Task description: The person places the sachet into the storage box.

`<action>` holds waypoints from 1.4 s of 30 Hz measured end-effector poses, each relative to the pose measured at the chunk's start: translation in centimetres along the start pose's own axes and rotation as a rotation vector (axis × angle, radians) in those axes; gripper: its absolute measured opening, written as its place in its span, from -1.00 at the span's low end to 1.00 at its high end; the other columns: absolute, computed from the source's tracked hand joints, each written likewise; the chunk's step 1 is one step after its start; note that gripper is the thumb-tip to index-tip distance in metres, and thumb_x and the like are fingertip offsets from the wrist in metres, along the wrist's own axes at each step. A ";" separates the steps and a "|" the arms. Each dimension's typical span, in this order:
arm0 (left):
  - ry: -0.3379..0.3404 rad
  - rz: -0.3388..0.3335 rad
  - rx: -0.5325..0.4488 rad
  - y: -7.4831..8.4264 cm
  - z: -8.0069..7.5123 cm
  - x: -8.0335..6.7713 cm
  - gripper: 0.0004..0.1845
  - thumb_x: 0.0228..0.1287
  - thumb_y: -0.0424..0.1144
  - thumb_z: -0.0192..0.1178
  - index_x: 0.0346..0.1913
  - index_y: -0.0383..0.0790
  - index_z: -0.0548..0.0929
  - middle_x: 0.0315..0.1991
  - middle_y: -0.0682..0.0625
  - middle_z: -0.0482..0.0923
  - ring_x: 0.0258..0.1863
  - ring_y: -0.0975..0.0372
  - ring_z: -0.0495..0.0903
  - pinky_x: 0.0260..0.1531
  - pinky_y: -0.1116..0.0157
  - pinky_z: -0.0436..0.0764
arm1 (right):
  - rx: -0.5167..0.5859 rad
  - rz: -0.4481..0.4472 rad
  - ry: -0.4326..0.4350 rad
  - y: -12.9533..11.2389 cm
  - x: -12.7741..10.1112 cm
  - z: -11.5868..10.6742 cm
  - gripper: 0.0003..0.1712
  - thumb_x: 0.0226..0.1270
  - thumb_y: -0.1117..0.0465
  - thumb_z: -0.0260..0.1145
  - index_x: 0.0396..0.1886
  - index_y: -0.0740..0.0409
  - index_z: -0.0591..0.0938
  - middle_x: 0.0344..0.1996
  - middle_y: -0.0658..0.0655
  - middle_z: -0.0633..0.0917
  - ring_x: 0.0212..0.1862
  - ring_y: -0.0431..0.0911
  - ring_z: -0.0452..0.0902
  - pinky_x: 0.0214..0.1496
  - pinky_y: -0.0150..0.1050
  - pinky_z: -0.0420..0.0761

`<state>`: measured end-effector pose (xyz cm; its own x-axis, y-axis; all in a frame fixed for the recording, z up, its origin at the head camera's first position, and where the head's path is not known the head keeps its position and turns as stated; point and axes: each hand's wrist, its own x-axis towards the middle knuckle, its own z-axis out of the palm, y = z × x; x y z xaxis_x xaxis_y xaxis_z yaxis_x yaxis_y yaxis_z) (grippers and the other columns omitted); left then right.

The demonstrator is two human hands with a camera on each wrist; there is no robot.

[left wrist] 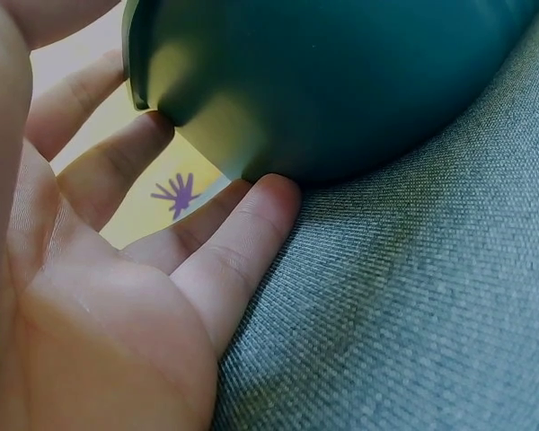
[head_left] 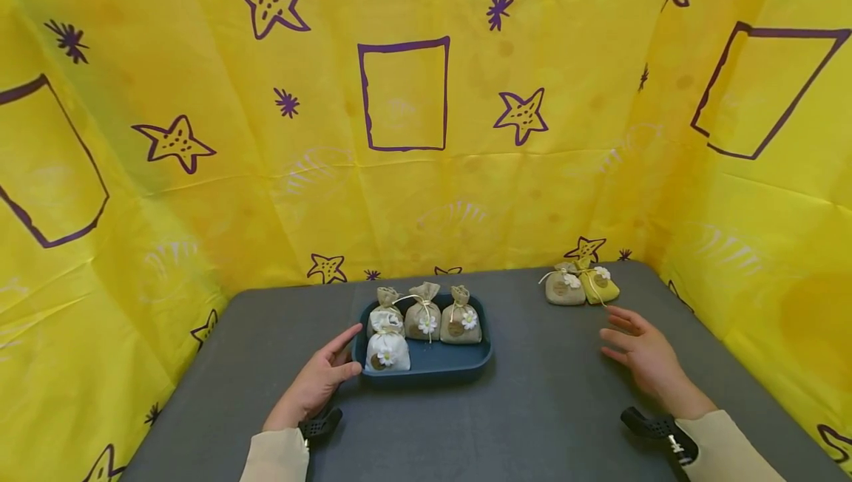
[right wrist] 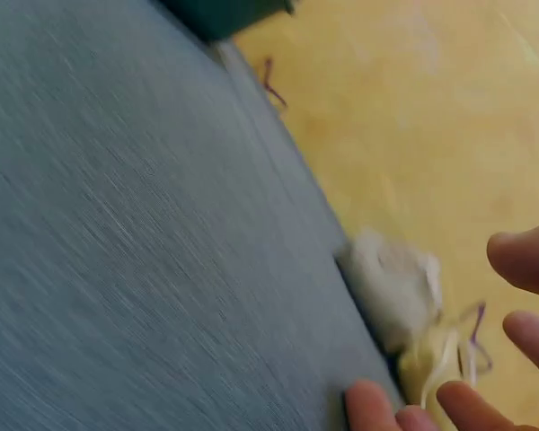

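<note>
My left hand (head_left: 321, 375) touches the left end of a dark teal tray (head_left: 433, 373), fingers fairly straight. In the left wrist view its fingertips (left wrist: 277, 193) rest against the tray's outer wall (left wrist: 341, 81). Inside the tray, three beige drawstring pouches (head_left: 459, 327) stand along the back, and a white pouch (head_left: 388, 352) is in front at the left. Each visible front carries a white flower. My right hand (head_left: 642, 352) holds nothing, its fingers spread just in front of a yellow pouch (head_left: 599, 287). A beige pouch (head_left: 564, 288) lies beside the yellow one.
The grey tabletop (head_left: 539, 393) stretches between my hands. Yellow cloth (head_left: 399, 201) with purple star drawings hangs behind the table and along both sides. The two loose pouches lie near the back right edge.
</note>
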<state>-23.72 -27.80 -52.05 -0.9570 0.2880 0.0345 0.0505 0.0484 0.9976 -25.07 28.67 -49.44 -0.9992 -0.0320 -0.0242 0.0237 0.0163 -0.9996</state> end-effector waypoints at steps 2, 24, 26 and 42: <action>0.002 -0.002 -0.002 0.0 0.0 0.0 -0.25 0.40 -0.40 0.23 0.56 -0.18 0.15 0.58 -0.16 -0.15 0.52 -0.04 -0.16 0.34 -0.02 0.11 | 0.027 0.026 -0.007 0.2 0.6 -1.0 -0.12 0.48 0.19 0.28 0.59 0.22 0.01 0.52 0.42 -0.16 0.05 -0.25 0.43 0.11 -0.07 0.58; -0.001 -0.003 0.029 -0.1 -0.3 0.4 -0.25 0.39 -0.38 0.24 0.56 -0.14 0.19 0.58 -0.15 -0.14 0.52 -0.04 -0.16 0.35 0.00 0.10 | -0.062 0.049 -0.146 -0.2 8.7 -5.9 0.16 0.42 0.24 0.35 0.61 0.08 -0.33 0.48 0.29 -0.58 0.24 0.06 0.33 0.16 0.04 0.54; 0.001 -0.006 0.025 -0.1 -0.3 0.4 -0.25 0.38 -0.38 0.26 0.56 -0.13 0.19 0.58 -0.16 -0.14 0.52 -0.03 -0.15 0.35 0.02 0.12 | -0.092 0.054 -0.153 -0.1 9.1 -5.8 0.18 0.39 0.22 0.38 0.61 0.11 -0.32 0.50 0.32 -0.52 0.34 0.20 0.22 0.15 0.03 0.55; -0.013 -0.005 -0.007 -0.1 -0.1 0.1 -0.22 0.38 -0.38 0.26 0.57 -0.15 0.15 0.58 -0.17 -0.14 0.51 -0.01 -0.07 0.25 0.29 0.33 | -0.501 0.003 -0.164 -0.8 9.6 -5.1 0.10 0.39 0.07 0.37 0.60 0.26 -0.15 0.44 0.63 -0.05 0.37 0.48 0.08 0.07 0.13 0.56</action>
<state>-23.86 -27.85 -52.10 -0.9534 0.3003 0.0292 0.0440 0.0426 0.9981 -34.89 33.48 -48.76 -0.9799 -0.1869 -0.0698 -0.0317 0.4915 -0.8703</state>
